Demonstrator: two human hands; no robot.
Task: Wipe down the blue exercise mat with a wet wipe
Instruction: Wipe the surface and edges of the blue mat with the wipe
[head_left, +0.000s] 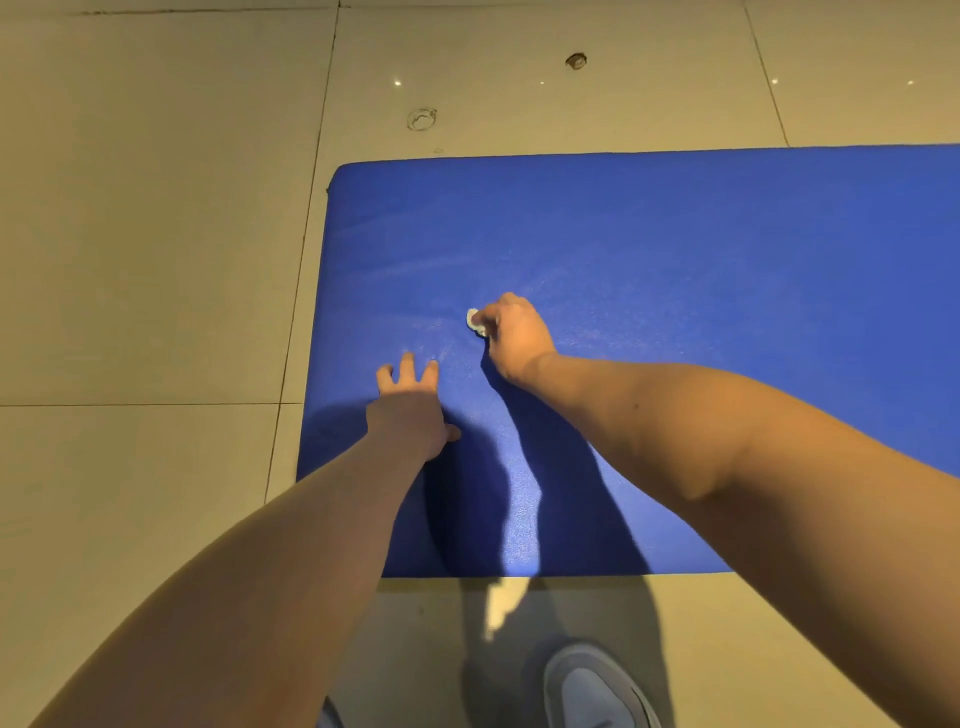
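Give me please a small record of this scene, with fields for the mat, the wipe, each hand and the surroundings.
blue exercise mat: lies flat on the tiled floor; its left end is in view
wet wipe: white, bunched small, against the mat's surface
right hand: grips the wipe and holds it to the mat
left hand: rests on the mat with fingers spread, near its left end, holding nothing
shoe: grey, on the floor in front of the mat's near edge
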